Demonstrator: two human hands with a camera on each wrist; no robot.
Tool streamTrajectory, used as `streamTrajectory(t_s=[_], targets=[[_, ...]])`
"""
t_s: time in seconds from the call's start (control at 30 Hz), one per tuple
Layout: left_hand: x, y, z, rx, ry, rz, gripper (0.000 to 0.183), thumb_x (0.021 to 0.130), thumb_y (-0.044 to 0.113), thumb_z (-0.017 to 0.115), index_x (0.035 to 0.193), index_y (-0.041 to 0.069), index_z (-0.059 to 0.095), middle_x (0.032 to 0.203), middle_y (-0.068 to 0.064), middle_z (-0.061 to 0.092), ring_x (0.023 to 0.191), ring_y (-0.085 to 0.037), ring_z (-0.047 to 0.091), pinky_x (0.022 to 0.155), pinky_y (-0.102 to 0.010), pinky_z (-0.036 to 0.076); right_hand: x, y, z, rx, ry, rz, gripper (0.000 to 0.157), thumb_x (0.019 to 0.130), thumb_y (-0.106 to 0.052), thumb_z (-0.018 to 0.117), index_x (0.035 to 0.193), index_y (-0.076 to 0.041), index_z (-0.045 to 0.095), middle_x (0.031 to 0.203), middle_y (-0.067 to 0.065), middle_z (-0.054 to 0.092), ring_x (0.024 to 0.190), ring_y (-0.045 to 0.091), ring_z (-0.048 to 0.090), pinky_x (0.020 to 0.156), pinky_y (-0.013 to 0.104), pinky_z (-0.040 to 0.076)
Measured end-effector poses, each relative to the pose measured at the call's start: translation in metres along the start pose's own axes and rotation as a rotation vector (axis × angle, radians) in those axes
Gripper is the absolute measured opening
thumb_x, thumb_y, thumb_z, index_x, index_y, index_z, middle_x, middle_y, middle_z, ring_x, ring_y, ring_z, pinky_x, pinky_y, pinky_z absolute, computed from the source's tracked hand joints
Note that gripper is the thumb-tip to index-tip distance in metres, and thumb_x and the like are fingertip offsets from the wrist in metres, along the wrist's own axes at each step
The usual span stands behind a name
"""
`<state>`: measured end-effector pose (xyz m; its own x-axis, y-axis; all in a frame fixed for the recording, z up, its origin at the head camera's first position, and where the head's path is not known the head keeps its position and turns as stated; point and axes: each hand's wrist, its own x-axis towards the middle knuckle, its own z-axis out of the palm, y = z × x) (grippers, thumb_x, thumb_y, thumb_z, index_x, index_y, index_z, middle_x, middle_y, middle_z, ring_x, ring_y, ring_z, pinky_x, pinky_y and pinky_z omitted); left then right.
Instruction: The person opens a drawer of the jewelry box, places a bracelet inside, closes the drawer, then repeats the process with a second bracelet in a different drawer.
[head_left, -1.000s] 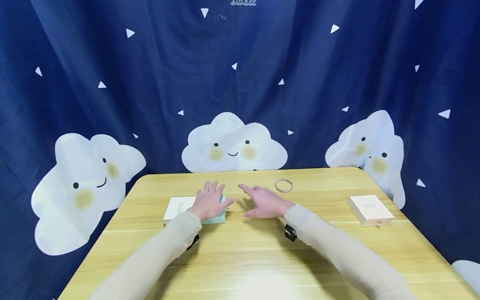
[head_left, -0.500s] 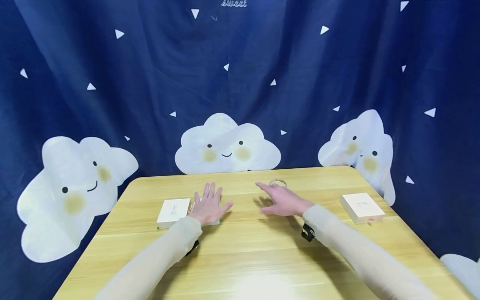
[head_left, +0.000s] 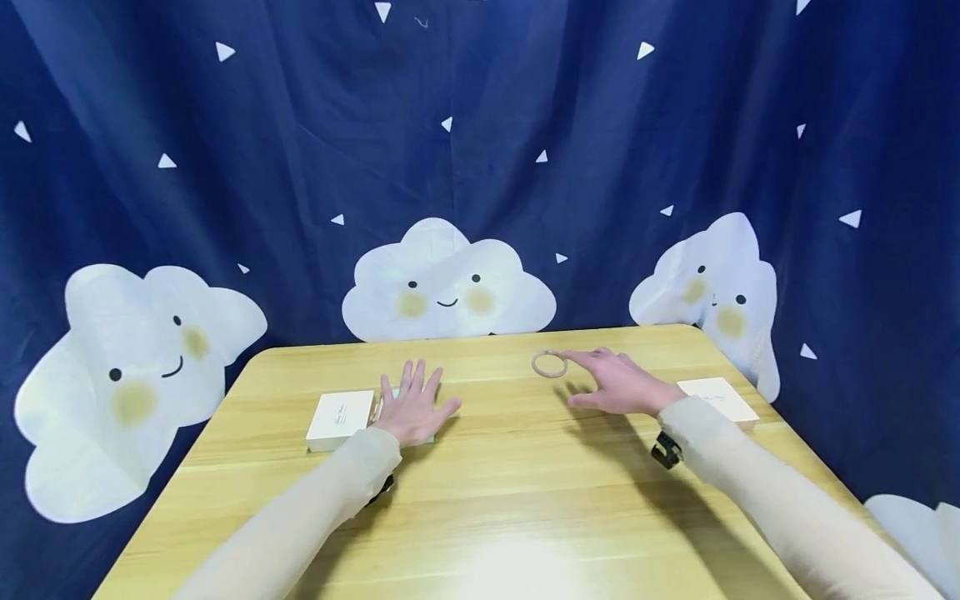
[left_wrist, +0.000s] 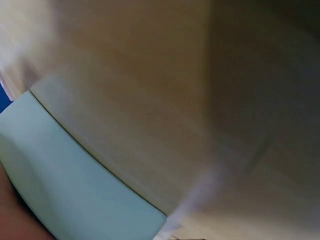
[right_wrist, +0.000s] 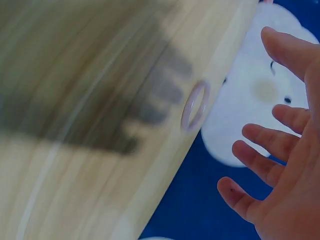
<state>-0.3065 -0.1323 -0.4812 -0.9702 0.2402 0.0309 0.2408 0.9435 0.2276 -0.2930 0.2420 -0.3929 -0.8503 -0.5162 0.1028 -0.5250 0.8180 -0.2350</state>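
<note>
In the head view my left hand point(head_left: 412, 414) lies with spread, straight fingers over a pale teal flat thing, whose smooth surface point(left_wrist: 80, 170) fills the lower left of the left wrist view. Whether the palm touches it, I cannot tell. A white box point(head_left: 340, 419) stands just left of this hand. My right hand point(head_left: 621, 383) hovers above the table with fingers extended and holds nothing. Its index fingertip appears close to a pale pink bangle point(head_left: 550, 376) lying near the far edge; the right wrist view shows the bangle point(right_wrist: 185, 117) apart from the fingers.
The wooden table point(head_left: 480, 483) has rounded far corners. A second white box point(head_left: 718, 396) stands at the right, partly covered by my right forearm. Behind the table hangs a dark blue curtain point(head_left: 495, 83) with white clouds and triangles.
My right hand has moved right, away from the left hand and past the bangle. The left hand stays over the teal thing. The head view has shifted slightly.
</note>
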Motion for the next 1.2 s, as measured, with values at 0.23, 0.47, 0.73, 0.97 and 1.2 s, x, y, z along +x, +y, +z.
streamTrajectory(t_s=[0.23,0.47,0.73,0.97,1.2], targets=[[0.005,0.008,-0.002,0.004,-0.007,0.012,0.084,0.098,0.071,0.033,0.163,0.018,0.021,0.168,-0.016,0.001,0.156,-0.038,-0.005,0.113,-0.073,-0.015,-0.022,0.039,-0.015,-0.069,-0.039,0.11,0.086,0.087,-0.055,0.072,0.154,-0.011,0.041,0.15,0.017,0.051,0.138,0.045,0.044,0.106,0.074,0.031],[0.006,0.008,-0.003,0.009,-0.026,0.008,0.084,0.099,0.071,0.031,0.163,0.019,0.019,0.169,-0.016,0.0,0.156,-0.038,-0.008,0.111,-0.075,-0.016,-0.031,0.059,-0.029,-0.15,-0.064,0.17,0.084,0.09,-0.055,0.069,0.155,-0.011,0.04,0.15,0.021,0.05,0.136,0.049,0.043,0.102,0.079,0.029],[0.002,0.001,-0.003,0.007,-0.008,-0.001,0.083,0.099,0.071,0.031,0.162,0.019,0.021,0.169,-0.017,0.004,0.156,-0.039,-0.006,0.11,-0.076,-0.016,-0.034,0.085,-0.046,-0.185,-0.13,0.243,0.088,0.089,-0.063,0.065,0.154,-0.009,0.04,0.149,0.026,0.049,0.135,0.053,0.041,0.098,0.079,0.031],[0.001,0.001,-0.005,0.009,-0.019,-0.008,0.083,0.098,0.072,0.031,0.163,0.019,0.02,0.169,-0.017,0.004,0.156,-0.039,-0.008,0.109,-0.076,-0.017,-0.042,0.11,-0.052,-0.172,-0.21,0.335,0.09,0.09,-0.062,0.063,0.154,-0.005,0.036,0.147,0.033,0.047,0.132,0.058,0.043,0.093,0.077,0.039],[0.001,0.0,-0.004,0.003,-0.007,-0.002,0.083,0.099,0.071,0.031,0.162,0.019,0.022,0.169,-0.019,0.008,0.156,-0.04,-0.006,0.108,-0.077,-0.017,-0.052,0.124,-0.058,-0.114,-0.296,0.405,0.1,0.089,-0.07,0.058,0.153,0.004,0.034,0.147,0.036,0.044,0.133,0.056,0.043,0.099,0.067,0.042]])
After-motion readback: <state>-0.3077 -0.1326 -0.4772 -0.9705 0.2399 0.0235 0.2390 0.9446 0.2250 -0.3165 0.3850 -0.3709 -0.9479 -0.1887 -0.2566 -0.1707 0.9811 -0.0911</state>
